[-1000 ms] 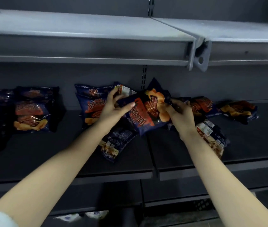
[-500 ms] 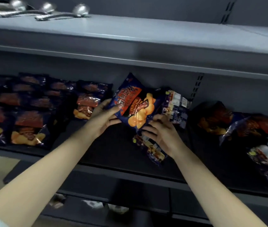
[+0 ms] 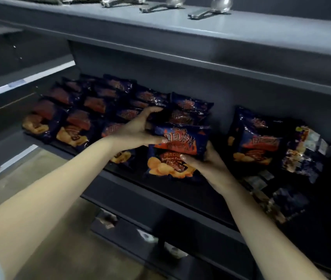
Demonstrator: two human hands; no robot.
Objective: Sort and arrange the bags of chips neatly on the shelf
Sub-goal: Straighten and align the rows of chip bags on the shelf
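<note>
1. we note the dark blue glossy barbecue chip bag point(image 3: 177, 150) face out and upright at the front of the dark grey metal shelf point(image 3: 160, 194). it sits just right of the neat rows of matching blue bags point(image 3: 83, 116). we cannot tell whether it rests down yet.
2. the left hand point(image 3: 138, 128) grips its upper left edge and the right hand point(image 3: 207, 162) grips the lower right corner. we judge this hold keeps the soft bag square for seating.
3. the loose heap of bags point(image 3: 257, 142) at right looks unsorted.
</note>
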